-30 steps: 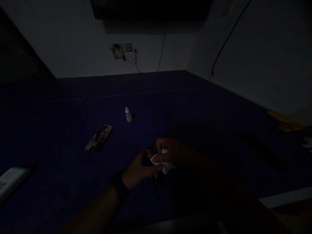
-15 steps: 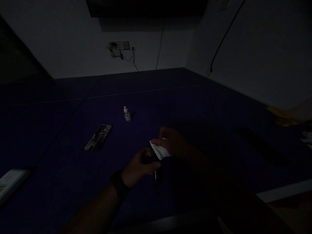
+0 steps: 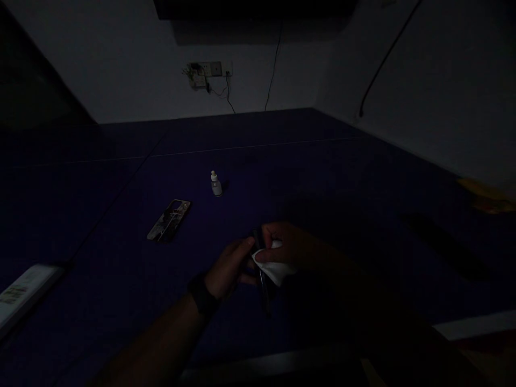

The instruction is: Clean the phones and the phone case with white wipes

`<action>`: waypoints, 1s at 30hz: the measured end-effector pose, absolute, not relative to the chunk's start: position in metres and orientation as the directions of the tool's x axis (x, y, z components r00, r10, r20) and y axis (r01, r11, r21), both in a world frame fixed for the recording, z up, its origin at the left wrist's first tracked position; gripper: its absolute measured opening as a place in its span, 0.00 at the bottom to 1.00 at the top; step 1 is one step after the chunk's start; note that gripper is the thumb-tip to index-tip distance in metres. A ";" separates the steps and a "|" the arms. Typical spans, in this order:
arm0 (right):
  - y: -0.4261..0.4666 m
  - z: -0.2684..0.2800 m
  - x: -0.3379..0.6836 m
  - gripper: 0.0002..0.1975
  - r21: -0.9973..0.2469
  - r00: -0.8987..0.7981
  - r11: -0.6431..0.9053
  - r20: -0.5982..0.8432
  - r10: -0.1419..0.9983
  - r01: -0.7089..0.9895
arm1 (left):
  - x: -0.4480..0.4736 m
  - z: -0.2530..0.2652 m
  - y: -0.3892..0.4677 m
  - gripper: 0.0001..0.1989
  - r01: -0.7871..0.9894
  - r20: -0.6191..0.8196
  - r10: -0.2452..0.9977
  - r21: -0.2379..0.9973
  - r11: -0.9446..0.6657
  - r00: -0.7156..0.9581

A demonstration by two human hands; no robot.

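In the dim head view, my left hand (image 3: 228,269), with a dark watch on its wrist, is closed around a dark slim phone (image 3: 264,295) seen nearly edge-on. Its thumb lies near the phone's upper end; part of the body is hidden by my fingers. A folded white cloth (image 3: 276,271) is pinched in my right hand (image 3: 284,244) and lies against the phone's side. Farther off, a patterned phone case (image 3: 169,221) lies on the purple surface. Beyond it stands a small dropper bottle (image 3: 216,185) with a white top.
A white power strip (image 3: 28,293) lies at the left. To the right are a dark flat object (image 3: 443,244) and something yellow (image 3: 487,196) by the wall. Wall sockets (image 3: 209,70) with cables and a dark screen (image 3: 253,8) are at the back.
My right hand has moved the cloth slightly down along the phone. My left thumb has shifted up toward the phone's top end. The whole view has turned a little.
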State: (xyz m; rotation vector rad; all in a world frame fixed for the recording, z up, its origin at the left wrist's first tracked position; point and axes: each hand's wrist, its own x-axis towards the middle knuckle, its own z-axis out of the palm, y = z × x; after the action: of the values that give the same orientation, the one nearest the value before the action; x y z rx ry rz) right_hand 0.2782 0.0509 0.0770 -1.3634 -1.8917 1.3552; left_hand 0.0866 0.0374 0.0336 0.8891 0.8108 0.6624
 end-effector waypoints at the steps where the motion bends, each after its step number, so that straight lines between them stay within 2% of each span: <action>1: 0.048 0.078 0.278 0.16 -0.884 -0.446 0.026 -0.211 0.870 0.467 | 0.087 0.033 0.037 0.32 -0.168 -0.329 0.794 0.868 0.468 0.511; 5: 0.040 0.083 0.275 0.15 -0.882 -0.534 0.029 -0.258 0.805 0.470 | 0.087 0.029 0.037 0.30 -0.167 -0.323 0.832 0.885 0.434 0.451; 10: 0.043 0.078 0.270 0.13 -0.904 -0.341 -0.014 -0.175 0.923 0.426 | 0.086 0.030 0.038 0.30 -0.174 -0.333 0.829 0.878 0.447 0.448; 12: 0.044 0.077 0.269 0.12 -0.901 -0.322 -0.001 -0.157 0.934 0.433 | 0.086 0.031 0.037 0.30 -0.177 -0.340 0.835 0.876 0.448 0.432; 17: 0.029 0.086 0.273 0.14 -0.843 -0.512 0.026 -0.301 0.805 0.537 | 0.088 0.032 0.036 0.29 -0.195 -0.343 0.848 0.874 0.446 0.404; 21: 0.016 0.089 0.276 0.14 -0.795 -0.517 -0.005 -0.399 0.757 0.606 | 0.088 0.033 0.036 0.28 -0.180 -0.349 0.837 0.872 0.455 0.421; 23: 0.018 0.087 0.275 0.14 -0.818 -0.485 -0.024 -0.364 0.795 0.575 | 0.088 0.032 0.036 0.28 -0.175 -0.337 0.842 0.881 0.440 0.422; 27: 0.034 0.084 0.270 0.14 -0.874 -0.317 -0.022 -0.199 0.927 0.485 | 0.088 0.031 0.036 0.28 -0.182 -0.315 0.847 0.888 0.422 0.429; 30: 0.037 0.086 0.269 0.14 -0.867 -0.286 -0.007 -0.172 0.943 0.498 | 0.088 0.031 0.036 0.28 -0.182 -0.324 0.842 0.883 0.433 0.430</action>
State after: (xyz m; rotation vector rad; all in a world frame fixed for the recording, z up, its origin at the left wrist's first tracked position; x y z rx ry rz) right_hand 0.2688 0.0374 0.0859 -1.4880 -1.8047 1.2403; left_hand 0.0878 0.0356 0.0310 0.8890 0.8923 0.7562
